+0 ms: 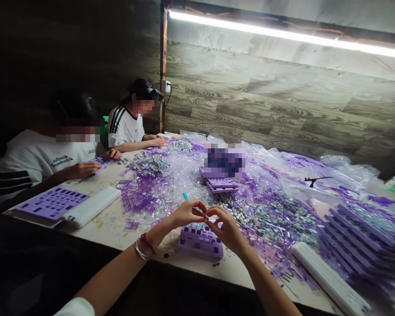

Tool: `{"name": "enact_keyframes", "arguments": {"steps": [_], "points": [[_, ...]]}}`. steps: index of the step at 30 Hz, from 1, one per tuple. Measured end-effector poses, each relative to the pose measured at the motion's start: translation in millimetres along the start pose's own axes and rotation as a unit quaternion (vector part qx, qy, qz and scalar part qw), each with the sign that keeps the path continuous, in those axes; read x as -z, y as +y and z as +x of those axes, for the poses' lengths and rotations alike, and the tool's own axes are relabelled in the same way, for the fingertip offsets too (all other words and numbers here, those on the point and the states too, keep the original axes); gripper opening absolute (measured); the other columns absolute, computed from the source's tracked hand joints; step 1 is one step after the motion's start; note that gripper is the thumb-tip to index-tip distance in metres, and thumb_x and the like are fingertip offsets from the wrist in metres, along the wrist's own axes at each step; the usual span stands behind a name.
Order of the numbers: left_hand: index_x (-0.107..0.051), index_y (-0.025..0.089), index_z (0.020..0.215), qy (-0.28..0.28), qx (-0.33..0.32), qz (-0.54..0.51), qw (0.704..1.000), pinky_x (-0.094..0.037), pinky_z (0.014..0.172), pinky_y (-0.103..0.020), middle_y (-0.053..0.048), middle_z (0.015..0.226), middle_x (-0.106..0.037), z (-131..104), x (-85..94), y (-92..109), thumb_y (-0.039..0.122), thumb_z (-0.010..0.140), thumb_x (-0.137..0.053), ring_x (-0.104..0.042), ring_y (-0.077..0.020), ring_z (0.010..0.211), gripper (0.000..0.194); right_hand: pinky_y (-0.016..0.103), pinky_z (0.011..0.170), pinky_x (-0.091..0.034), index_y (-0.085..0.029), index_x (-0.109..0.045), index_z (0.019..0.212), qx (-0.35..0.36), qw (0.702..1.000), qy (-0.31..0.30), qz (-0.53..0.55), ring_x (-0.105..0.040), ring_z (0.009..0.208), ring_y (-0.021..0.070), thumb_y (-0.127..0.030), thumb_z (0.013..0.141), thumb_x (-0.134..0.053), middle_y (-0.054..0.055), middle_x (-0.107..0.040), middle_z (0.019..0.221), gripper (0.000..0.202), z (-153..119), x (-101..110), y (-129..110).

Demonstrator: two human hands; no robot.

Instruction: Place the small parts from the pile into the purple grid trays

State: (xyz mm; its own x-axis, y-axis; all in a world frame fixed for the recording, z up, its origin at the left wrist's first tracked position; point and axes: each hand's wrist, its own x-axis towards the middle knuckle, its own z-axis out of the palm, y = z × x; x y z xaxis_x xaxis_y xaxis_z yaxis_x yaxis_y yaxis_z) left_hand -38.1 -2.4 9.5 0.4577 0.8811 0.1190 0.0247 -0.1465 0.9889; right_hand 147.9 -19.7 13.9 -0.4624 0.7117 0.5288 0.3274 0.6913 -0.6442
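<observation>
My left hand (188,214) and my right hand (224,228) meet at their fingertips, both closed in a pinch. Between them is a small piece, too small to name. A thin teal stick (185,196) shows just above my left hand; whether that hand holds it I cannot tell. Right below both hands, a purple keyboard-like panel (201,251) with rows of square holes lies near the table's front edge. Behind my hands spreads a heap of clear and purple plastic pieces (181,182). Small white and blue parts (270,219) are piled to the right.
Stacked purple panels (358,245) stand at the right, near a long white bar (329,276). More purple panels (222,185) sit mid-table. On the left are another panel (54,202), a white case (94,206) and two people (49,160) working.
</observation>
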Motion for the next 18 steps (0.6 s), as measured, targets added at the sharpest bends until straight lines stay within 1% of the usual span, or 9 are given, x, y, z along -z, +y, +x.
{"name": "enact_keyframes", "arguments": {"steps": [2, 4, 7, 9, 11, 13, 16, 18], "points": [[-0.059, 0.013, 0.085, 0.006, -0.024, 0.026, 0.999, -0.052, 0.068, -0.027, -0.003, 0.081, -0.066, -9, -5.1, -8, 0.021, 0.068, -0.070, -0.067, -0.0192, 0.079, 0.022, 0.025, 0.059, -0.054, -0.021, -0.062, 0.085, 0.000, 0.999, 0.037, 0.001, -0.062, 0.084, 0.0173, -0.020, 0.082, -0.057, 0.006, -0.063, 0.094, 0.006, -12, -12, 0], [-0.060, 0.013, 0.085, 0.017, -0.073, 0.076, 0.994, -0.052, 0.072, -0.030, -0.003, 0.083, -0.066, -15, -8.2, -14, 0.020, 0.071, -0.066, -0.067, -0.0195, 0.081, 0.016, 0.026, 0.061, -0.054, -0.021, -0.064, 0.083, 0.007, 0.998, 0.067, 0.009, -0.063, 0.084, 0.0181, -0.020, 0.082, -0.057, 0.006, -0.064, 0.094, 0.007, -19, -22, 4], [-0.064, 0.015, 0.086, 0.052, -0.148, 0.191, 0.969, -0.050, 0.084, -0.033, -0.004, 0.088, -0.067, -19, -7.4, -16, 0.017, 0.072, -0.066, -0.064, -0.0203, 0.088, 0.014, 0.027, 0.061, -0.055, -0.020, -0.065, 0.082, 0.015, 0.995, 0.094, 0.016, -0.064, 0.084, 0.0188, -0.021, 0.081, -0.058, 0.007, -0.067, 0.093, 0.007, -23, -29, 11], [-0.066, 0.016, 0.085, 0.068, -0.161, 0.242, 0.955, -0.049, 0.087, -0.034, -0.004, 0.088, -0.069, -19, -4.9, -15, 0.018, 0.071, -0.070, -0.063, -0.0204, 0.089, 0.015, 0.027, 0.062, -0.054, -0.021, -0.066, 0.085, 0.019, 0.995, 0.099, 0.003, -0.065, 0.086, 0.0198, -0.021, 0.081, -0.059, 0.007, -0.068, 0.093, 0.008, -25, -29, 13], [-0.066, 0.015, 0.083, 0.065, -0.147, 0.235, 0.958, -0.051, 0.083, -0.032, -0.004, 0.084, -0.069, -19, -3.1, -13, 0.023, 0.069, -0.073, -0.064, -0.0190, 0.084, 0.017, 0.028, 0.062, -0.054, -0.021, -0.066, 0.089, 0.019, 0.995, 0.097, -0.009, -0.065, 0.086, 0.0203, -0.021, 0.080, -0.059, 0.007, -0.069, 0.094, 0.011, -27, -28, 13], [-0.066, 0.014, 0.082, 0.048, -0.132, 0.184, 0.973, -0.053, 0.081, -0.031, -0.004, 0.082, -0.069, -19, -3.0, -14, 0.029, 0.069, -0.074, -0.065, -0.0178, 0.080, 0.021, 0.028, 0.062, -0.054, -0.020, -0.065, 0.091, 0.007, 0.995, 0.095, -0.006, -0.065, 0.081, 0.0192, -0.022, 0.081, -0.057, 0.007, -0.069, 0.092, 0.013, -29, -28, 12], [-0.068, 0.012, 0.084, 0.032, -0.125, 0.117, 0.985, -0.053, 0.083, -0.033, -0.005, 0.085, -0.070, -19, -4.6, -16, 0.035, 0.069, -0.073, -0.066, -0.0184, 0.082, 0.028, 0.027, 0.059, -0.054, -0.018, -0.064, 0.091, -0.017, 0.995, 0.097, -0.007, -0.064, 0.066, 0.0156, -0.023, 0.081, -0.055, 0.006, -0.069, 0.089, 0.014, -32, -29, 12], [-0.069, 0.013, 0.084, 0.035, -0.129, 0.116, 0.984, -0.053, 0.084, -0.033, -0.006, 0.087, -0.070, -19, -5.1, -17, 0.036, 0.071, -0.072, -0.066, -0.0188, 0.084, 0.027, 0.027, 0.058, -0.053, -0.018, -0.063, 0.090, -0.027, 0.994, 0.101, -0.025, -0.062, 0.062, 0.0143, -0.022, 0.081, -0.055, 0.005, -0.069, 0.087, 0.013, -31, -31, 12]]}}
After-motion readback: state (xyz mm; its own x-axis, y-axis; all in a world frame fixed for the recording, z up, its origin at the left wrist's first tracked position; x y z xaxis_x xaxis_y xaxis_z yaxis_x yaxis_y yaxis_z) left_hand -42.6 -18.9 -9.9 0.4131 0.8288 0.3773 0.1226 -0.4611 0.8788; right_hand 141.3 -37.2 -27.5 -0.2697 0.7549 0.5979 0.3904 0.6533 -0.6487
